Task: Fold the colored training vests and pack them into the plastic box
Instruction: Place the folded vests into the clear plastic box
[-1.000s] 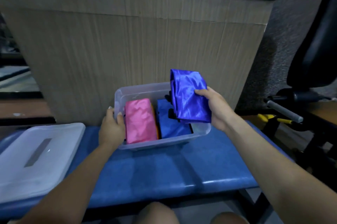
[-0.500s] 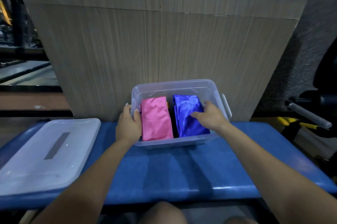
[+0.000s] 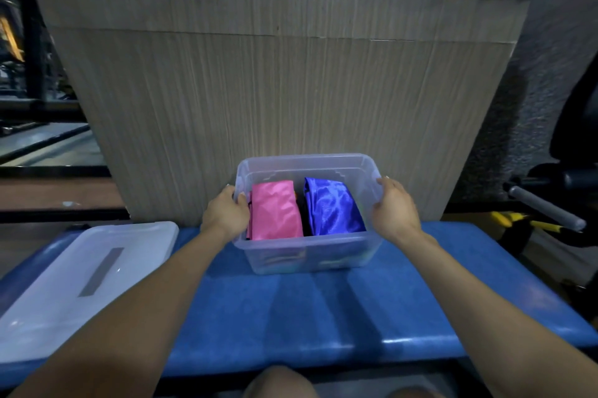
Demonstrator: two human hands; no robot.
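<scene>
Vests: we see two folded ones in the plastic box [image 3: 307, 257] — pink vest [image 3: 275, 210] on the left, blue vest [image 3: 333, 208] on the right, side by side w/ a dark gap btwn them. Something darker shows under/around them; can't tell if it's more vests.
Box: sits on the blue bench [image 3: 291, 316], near its far edge, against the wood-grain panel [image 3: 275, 90].
Left hand [image 3: 226, 214]: we grip the box's left rim, thumb hooked over the edge beside the pink vest.
Right hand [image 3: 393, 210]: fingers curled round the box's right wall/rim, holding it.
Lid [image 3: 84, 281]: off, lying flat on the bench to our left, well apart from the box.
Done: we judge folding + packing finished for what we can see; no loose vests in view.
Left: prob. lid on, maybe reposition the box first; both hands on it suggest a shift or lift.
</scene>
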